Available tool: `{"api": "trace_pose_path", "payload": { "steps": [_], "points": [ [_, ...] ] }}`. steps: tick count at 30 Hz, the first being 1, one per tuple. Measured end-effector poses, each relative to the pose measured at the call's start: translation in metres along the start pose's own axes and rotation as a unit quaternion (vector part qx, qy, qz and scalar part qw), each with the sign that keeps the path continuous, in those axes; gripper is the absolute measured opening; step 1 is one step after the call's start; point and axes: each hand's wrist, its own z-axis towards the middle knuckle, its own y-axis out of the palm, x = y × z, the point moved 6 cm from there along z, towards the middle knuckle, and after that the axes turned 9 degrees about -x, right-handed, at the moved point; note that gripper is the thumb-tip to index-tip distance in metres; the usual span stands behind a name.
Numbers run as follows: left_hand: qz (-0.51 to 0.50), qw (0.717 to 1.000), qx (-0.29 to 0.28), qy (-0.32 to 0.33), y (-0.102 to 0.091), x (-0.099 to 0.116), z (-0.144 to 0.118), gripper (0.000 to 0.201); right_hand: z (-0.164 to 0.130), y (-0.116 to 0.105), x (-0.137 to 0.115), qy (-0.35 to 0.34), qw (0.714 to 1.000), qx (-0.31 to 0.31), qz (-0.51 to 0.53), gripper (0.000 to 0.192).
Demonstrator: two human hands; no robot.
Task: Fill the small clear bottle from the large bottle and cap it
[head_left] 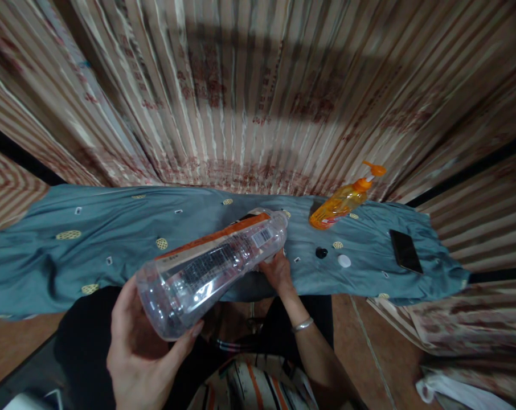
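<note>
A large clear plastic bottle (211,267) with an orange label is held tilted, base toward me, its neck pointing at the blue cloth. My left hand (144,341) cups the bottle's base from below. My right hand (278,270), with a silver bangle on the wrist, grips the bottle near its neck end. The bottle's mouth is hidden behind its own body.
A blue patterned cloth (91,239) covers the table. On it at the right stand an orange pump bottle (341,203), a small black cap (322,252), a white cap (344,261) and a dark phone (405,250). Striped curtains (249,102) hang behind.
</note>
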Motion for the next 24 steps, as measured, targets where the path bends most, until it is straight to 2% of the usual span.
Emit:
{"api": "trace_pose_path", "payload": {
  "steps": [10, 14, 24],
  "points": [
    [0.019, 1.000, 0.014, -0.004, -0.0020, -0.0003, 0.0012, 0.097, 0.0004, 0.0020, 0.0027, 0.009, 1.000, -0.005, -0.003, 0.057],
    [0.020, 1.000, 0.002, 0.007, -0.0001, 0.0007, 0.0018, 0.091, 0.0007, 0.0032, 0.0051, 0.009, 1.000, -0.003, -0.010, 0.058],
    [0.002, 1.000, -0.014, 0.025, -0.0022, -0.0026, -0.0006, 0.095, 0.0007, 0.0030, 0.0087, -0.023, 1.000, -0.001, -0.009, 0.056]
  ]
}}
